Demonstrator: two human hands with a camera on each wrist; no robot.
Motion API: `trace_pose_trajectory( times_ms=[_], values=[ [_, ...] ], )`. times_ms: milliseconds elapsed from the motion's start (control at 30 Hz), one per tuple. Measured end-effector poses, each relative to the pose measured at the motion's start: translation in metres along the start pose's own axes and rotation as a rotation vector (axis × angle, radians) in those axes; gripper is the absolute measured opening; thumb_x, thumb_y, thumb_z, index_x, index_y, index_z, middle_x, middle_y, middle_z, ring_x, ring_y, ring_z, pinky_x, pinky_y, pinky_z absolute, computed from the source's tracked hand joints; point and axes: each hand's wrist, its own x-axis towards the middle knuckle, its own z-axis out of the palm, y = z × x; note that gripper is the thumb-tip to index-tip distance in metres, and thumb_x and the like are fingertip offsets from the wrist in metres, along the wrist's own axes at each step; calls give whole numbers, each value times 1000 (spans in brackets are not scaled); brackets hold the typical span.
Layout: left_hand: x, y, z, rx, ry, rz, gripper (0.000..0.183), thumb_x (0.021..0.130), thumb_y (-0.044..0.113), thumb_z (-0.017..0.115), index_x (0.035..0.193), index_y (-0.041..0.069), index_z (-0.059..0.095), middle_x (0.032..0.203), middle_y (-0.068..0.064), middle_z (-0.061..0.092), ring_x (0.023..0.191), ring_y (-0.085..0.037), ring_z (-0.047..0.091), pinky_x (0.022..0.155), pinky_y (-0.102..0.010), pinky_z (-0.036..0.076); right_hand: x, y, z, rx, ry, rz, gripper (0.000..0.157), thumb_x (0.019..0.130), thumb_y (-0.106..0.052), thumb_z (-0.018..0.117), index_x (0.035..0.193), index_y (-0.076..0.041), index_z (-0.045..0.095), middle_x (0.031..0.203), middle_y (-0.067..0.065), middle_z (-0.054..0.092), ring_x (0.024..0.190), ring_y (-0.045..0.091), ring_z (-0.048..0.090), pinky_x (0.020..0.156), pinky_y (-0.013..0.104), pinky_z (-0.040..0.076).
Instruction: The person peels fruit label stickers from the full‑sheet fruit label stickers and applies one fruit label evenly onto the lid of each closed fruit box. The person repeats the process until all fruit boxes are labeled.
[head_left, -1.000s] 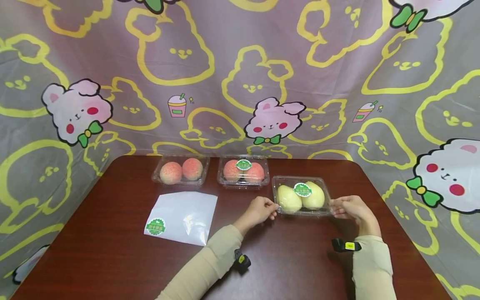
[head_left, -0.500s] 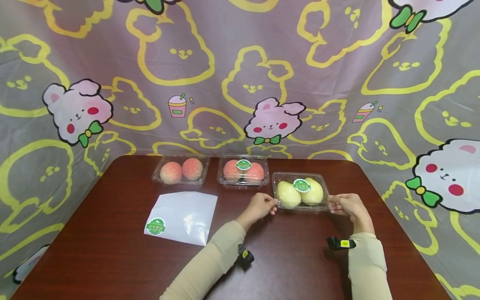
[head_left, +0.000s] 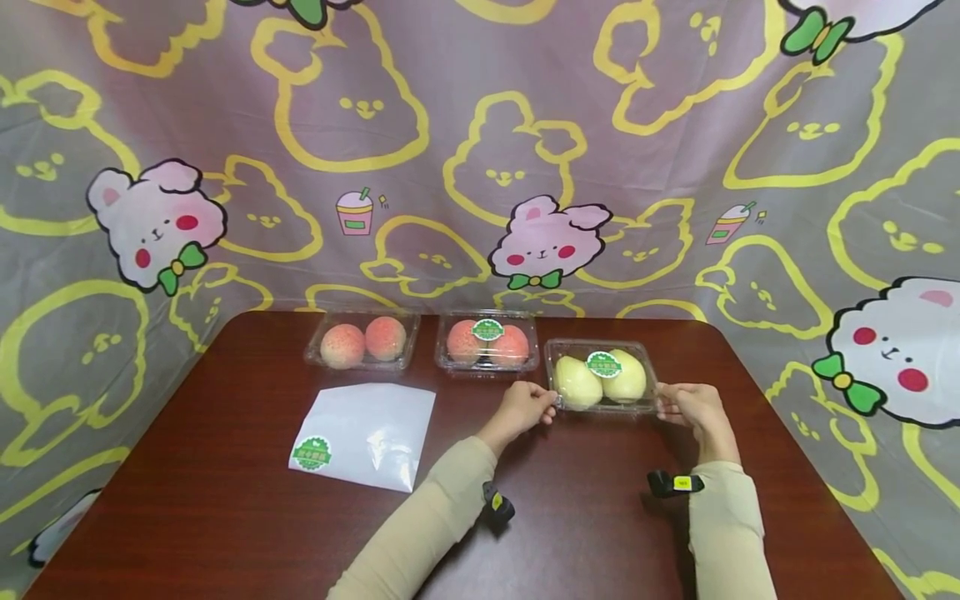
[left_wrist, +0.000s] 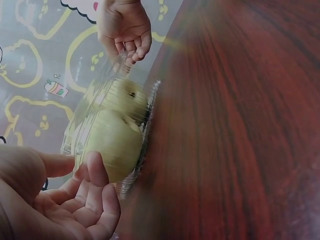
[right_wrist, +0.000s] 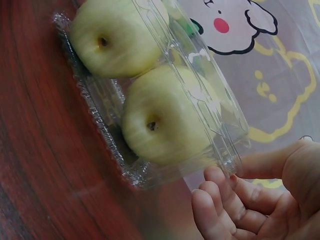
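Note:
A clear plastic clamshell box [head_left: 570,347] holds two pale yellow-green pears [head_left: 624,379], with a round green-and-white sticker [head_left: 603,364] on its lid. My left hand [head_left: 522,407] pinches the box's near left corner between thumb and fingers. On the opposite side, my right hand [head_left: 693,408] pinches the right end at the rim. The right wrist view shows thumb and fingertips [right_wrist: 215,174] meeting on the lid's corner, and the ends of both pears [right_wrist: 172,112]. In the left wrist view the box's ridged base sits close over the brown table [left_wrist: 225,125].
Left of the pears stand a peach box [head_left: 487,364] with a lid sticker and another peach box [head_left: 362,365] without a visible one. A white sheet [head_left: 375,433] with a green sticker [head_left: 312,453] lies at front left. A patterned curtain [head_left: 450,275] borders the table's back.
Both hands have moved the pear box a little away from me, toward the back of the table and slightly left. The peach boxes and the sheet have stayed put.

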Motion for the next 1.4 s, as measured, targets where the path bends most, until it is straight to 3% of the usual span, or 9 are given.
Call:
trace_pose_trajectory(
  times_ms=[333, 567, 800, 1100, 1200, 1400],
  values=[
    [6, 3, 3, 0, 57, -3, 24, 94, 14, 59, 90, -8, 69, 76, -22, 73, 47, -3, 53, 48, -13, 43, 10, -1, 4, 79, 82, -3, 18, 94, -14, 57, 85, -3, 67, 57, -8, 60, 54, 4, 60, 58, 23, 58],
    [7, 3, 2, 32, 61, 1, 30, 96, 20, 57, 90, -7, 70, 78, -21, 73, 47, -2, 53, 49, -12, 42, 7, 0, 9, 92, 135, -6, 27, 96, -20, 55, 97, 5, 65, 57, -8, 60, 52, 3, 61, 56, 23, 57],
    [2, 0, 2, 52, 29, 24, 26, 94, 19, 60, 90, -5, 70, 77, -20, 74, 50, -7, 60, 51, -14, 45, -4, 2, 2, 37, 13, 11, 42, 98, -17, 50, 123, 17, 50, 60, -9, 64, 55, 3, 65, 60, 23, 58],
    [0, -1, 3, 58, 38, 31, 26, 94, 18, 60, 89, -5, 70, 77, -20, 74, 53, -13, 65, 48, -12, 42, -8, 1, -8, -27, -118, 33, 38, 99, -20, 51, 113, 15, 55, 62, -8, 66, 57, 4, 65, 61, 23, 58],
    [2, -2, 5, 26, 48, 21, 26, 94, 18, 60, 89, -5, 71, 76, -19, 73, 50, -5, 59, 49, -13, 44, -7, 0, -7, -24, -111, 25, 38, 99, -20, 51, 113, 15, 55, 62, -8, 65, 57, 4, 64, 62, 23, 58],
    [7, -5, 12, -205, 44, -60, 26, 94, 13, 58, 97, -11, 68, 63, -2, 63, 49, 0, 53, 52, -15, 48, -3, 0, -2, 65, -41, 32, 28, 98, -16, 50, 106, 9, 58, 59, -8, 65, 54, 4, 65, 59, 23, 58]
  ],
)
